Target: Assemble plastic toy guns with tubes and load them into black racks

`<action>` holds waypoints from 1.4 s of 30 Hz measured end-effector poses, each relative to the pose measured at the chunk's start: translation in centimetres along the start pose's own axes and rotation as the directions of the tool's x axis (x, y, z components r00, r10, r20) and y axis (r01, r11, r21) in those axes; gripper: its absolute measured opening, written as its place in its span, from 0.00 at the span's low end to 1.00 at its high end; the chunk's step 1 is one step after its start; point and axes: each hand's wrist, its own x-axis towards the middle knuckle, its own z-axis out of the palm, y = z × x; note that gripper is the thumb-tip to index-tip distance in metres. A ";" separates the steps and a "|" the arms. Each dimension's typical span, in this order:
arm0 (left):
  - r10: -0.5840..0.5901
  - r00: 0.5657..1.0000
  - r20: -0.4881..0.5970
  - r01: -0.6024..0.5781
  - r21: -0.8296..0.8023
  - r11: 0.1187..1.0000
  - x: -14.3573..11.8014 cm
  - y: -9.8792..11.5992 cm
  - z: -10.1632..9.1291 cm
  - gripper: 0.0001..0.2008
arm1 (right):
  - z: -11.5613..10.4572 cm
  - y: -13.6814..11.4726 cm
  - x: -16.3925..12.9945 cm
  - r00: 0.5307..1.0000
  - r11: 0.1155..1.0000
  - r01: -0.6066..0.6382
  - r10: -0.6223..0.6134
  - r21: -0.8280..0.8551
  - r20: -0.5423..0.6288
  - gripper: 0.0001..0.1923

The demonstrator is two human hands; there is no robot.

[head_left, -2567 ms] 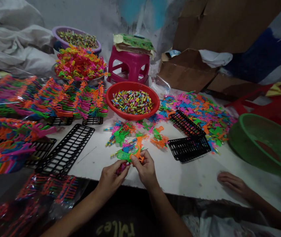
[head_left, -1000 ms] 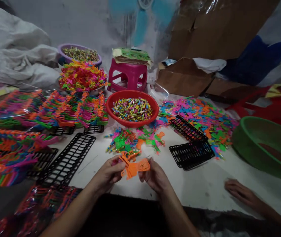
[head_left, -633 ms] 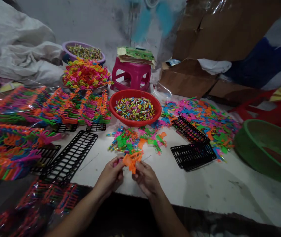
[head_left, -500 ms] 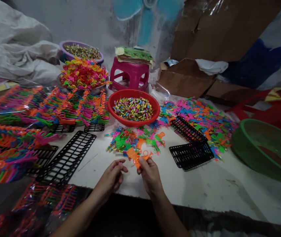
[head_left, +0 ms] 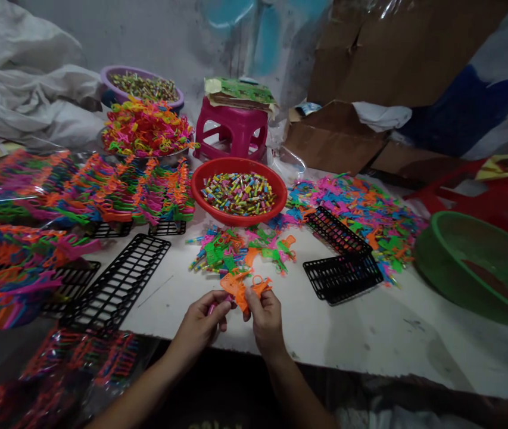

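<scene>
My right hand point(head_left: 263, 319) pinches a small orange plastic toy piece point(head_left: 241, 287) at the table's near edge. My left hand point(head_left: 200, 325) sits right beside it, fingers closed on a small pink piece point(head_left: 212, 307) and touching the orange piece. Just beyond both hands lies a small heap of green, orange and pink toy parts point(head_left: 236, 250). A red bowl point(head_left: 200, 176) full of small coloured tubes stands behind that heap.
Black plastic racks lie left point(head_left: 120, 280) and right point(head_left: 343, 271). Racks filled with coloured toys point(head_left: 79, 190) cover the left side. A large loose pile of parts point(head_left: 361, 208) spreads right of the red bowl, a green basket point(head_left: 477, 262) far right, a pink stool point(head_left: 231, 128) behind.
My hands have come back together on the orange piece after parting briefly. The other person's hand at the right table edge has gone from view.
</scene>
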 end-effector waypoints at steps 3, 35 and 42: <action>-0.006 1.000 0.017 0.006 -0.009 1.000 -0.1 0.1 0.1 0.23 | 0.1 -0.2 -0.1 1.000 1.000 0.020 -0.019 0.019 -0.023 0.17; 0.074 0.988 0.132 -0.091 0.127 0.988 -1.3 0.6 0.4 0.15 | -3.4 -3.1 1.0 0.908 0.973 0.080 0.019 -0.218 0.419 0.16; 0.734 0.678 0.041 -0.561 0.674 0.480 -0.6 -0.8 -0.4 0.13 | -1.0 -2.6 0.9 0.966 0.989 -0.117 0.135 -0.091 0.220 0.15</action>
